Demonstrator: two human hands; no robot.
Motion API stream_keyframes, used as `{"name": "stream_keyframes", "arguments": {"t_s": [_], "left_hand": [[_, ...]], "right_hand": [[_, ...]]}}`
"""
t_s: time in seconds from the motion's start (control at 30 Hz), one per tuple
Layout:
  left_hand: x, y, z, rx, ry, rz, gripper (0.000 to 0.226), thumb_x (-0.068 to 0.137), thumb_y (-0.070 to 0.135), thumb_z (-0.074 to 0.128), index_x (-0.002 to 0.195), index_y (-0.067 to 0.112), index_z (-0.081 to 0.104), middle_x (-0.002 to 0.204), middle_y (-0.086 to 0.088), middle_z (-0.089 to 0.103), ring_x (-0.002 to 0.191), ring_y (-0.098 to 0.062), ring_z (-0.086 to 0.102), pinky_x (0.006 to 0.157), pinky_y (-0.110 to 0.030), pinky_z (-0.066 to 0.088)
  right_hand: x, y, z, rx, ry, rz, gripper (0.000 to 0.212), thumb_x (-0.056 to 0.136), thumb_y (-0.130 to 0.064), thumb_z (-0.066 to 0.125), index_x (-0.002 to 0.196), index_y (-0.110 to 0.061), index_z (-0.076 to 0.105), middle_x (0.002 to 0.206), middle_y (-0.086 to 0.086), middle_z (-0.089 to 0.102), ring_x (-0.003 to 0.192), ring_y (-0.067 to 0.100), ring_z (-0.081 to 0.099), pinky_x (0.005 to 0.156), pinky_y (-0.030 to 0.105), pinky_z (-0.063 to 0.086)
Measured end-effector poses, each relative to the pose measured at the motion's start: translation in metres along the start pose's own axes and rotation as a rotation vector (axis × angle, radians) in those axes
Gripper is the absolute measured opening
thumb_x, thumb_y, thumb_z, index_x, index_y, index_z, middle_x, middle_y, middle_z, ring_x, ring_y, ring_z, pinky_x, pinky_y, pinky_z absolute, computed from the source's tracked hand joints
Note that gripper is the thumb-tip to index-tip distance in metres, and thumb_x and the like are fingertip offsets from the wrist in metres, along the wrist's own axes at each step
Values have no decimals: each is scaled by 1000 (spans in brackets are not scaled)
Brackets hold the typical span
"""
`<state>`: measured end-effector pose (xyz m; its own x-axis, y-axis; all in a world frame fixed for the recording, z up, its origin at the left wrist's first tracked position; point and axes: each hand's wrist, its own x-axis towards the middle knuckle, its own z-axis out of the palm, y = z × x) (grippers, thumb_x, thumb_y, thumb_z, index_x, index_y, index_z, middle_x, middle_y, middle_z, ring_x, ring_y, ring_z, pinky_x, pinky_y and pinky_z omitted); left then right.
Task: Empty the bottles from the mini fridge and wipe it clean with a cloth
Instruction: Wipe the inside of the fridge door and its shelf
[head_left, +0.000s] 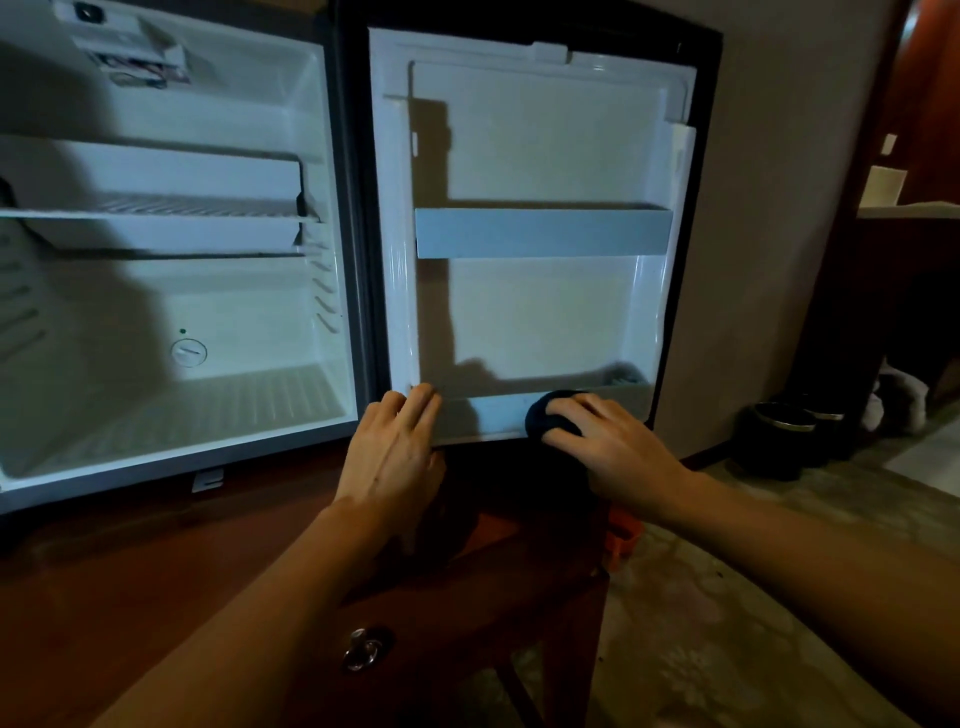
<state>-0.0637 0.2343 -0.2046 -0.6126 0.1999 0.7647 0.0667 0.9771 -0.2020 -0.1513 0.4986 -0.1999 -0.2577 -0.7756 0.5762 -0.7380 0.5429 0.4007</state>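
The right hand (605, 441) is gripping a dark wadded cloth (545, 418), fingers curled over it, and is pressing it against the front lip of the lower door shelf (498, 415); the left hand (395, 447) is lying with fingers straight against the bottom left corner of the open fridge door (540, 322), bracing it; no bottles are showing in the mini fridge (171, 291) or on its door. Judged from this, the wiping step is in hand; work the cloth along the lip in overlapping passes toward the hinge side, keeping the brace firm so the door is not swinging. The liner is reading as smooth, glossy moulded plastic; the cabinet floor is ribbed; the upper door rail (543, 231) is a flat grey bar; the cloth is looking soft and matte.
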Motion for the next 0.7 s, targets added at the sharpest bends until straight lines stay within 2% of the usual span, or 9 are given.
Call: {"name": "stream_keyframes", "arguments": {"t_s": [0.1, 0.2, 0.27, 0.33, 0.43, 0.5, 0.57, 0.63, 0.7], "left_hand": [[7, -7, -23, -223, 124, -123, 43, 82, 24, 67, 119, 5, 55, 121, -11, 53, 101, -27, 53, 86, -38, 48], [38, -20, -42, -509, 228, -537, 33, 90, 33, 63, 112, 11, 54, 113, -5, 52, 96, -20, 56, 85, -38, 51], [64, -28, -52, -661, 164, -696, 40, 89, 44, 62, 114, 15, 53, 108, -1, 56, 92, -18, 58, 83, -37, 51], [83, -29, -58, -724, 65, -686, 43, 84, 49, 68, 110, 20, 49, 96, 4, 58, 85, -14, 58, 72, -29, 47], [96, -26, -57, -625, -19, -648, 54, 74, 49, 77, 106, 20, 46, 94, 3, 58, 83, -15, 57, 64, -24, 41], [100, -25, -53, -569, -8, -666, 52, 73, 40, 80, 106, 18, 47, 98, -1, 61, 87, -19, 60, 67, -28, 45], [100, -23, -52, -536, 19, -668, 45, 76, 31, 79, 107, 17, 49, 100, -2, 63, 89, -22, 61, 71, -30, 46], [98, -20, -51, -512, 34, -655, 42, 78, 28, 77, 107, 17, 49, 99, -1, 63, 87, -21, 61, 70, -30, 45], [97, -18, -51, -509, 41, -651, 41, 79, 28, 76, 109, 17, 50, 100, -1, 64, 87, -20, 61, 70, -29, 45]], "right_hand": [[3, -1, -1, -13, 64, 24, 36, 76, -2, 69, 111, -11, 66, 130, 16, 56, 116, 36, 52, 92, 45, 51], [6, -2, 2, -44, 77, 18, 45, 64, -3, 80, 106, -8, 68, 124, 20, 59, 109, 40, 57, 82, 46, 53], [7, -2, 4, -69, 40, -20, 52, 53, -2, 85, 102, -9, 69, 121, 21, 61, 107, 40, 56, 75, 45, 54], [8, 0, 4, -87, 11, -53, 56, 47, -1, 85, 100, -11, 70, 120, 20, 62, 107, 39, 54, 73, 44, 55], [9, 4, 2, -65, 38, 25, 57, 49, 0, 85, 103, -11, 69, 121, 20, 61, 107, 41, 58, 75, 48, 56], [9, 4, 3, -41, 46, 79, 57, 52, -2, 87, 105, -11, 67, 123, 19, 59, 109, 41, 56, 76, 49, 56], [4, 3, 8, -54, -11, 31, 62, 46, -2, 87, 104, -12, 67, 124, 18, 59, 108, 40, 57, 73, 47, 57], [-3, 1, 11, -63, -103, -38, 67, 41, -7, 90, 104, -15, 67, 125, 17, 58, 108, 38, 57, 72, 45, 57], [-4, 2, 11, -53, -102, -27, 66, 44, -6, 89, 105, -14, 67, 126, 17, 58, 110, 39, 57, 74, 46, 56]]}}
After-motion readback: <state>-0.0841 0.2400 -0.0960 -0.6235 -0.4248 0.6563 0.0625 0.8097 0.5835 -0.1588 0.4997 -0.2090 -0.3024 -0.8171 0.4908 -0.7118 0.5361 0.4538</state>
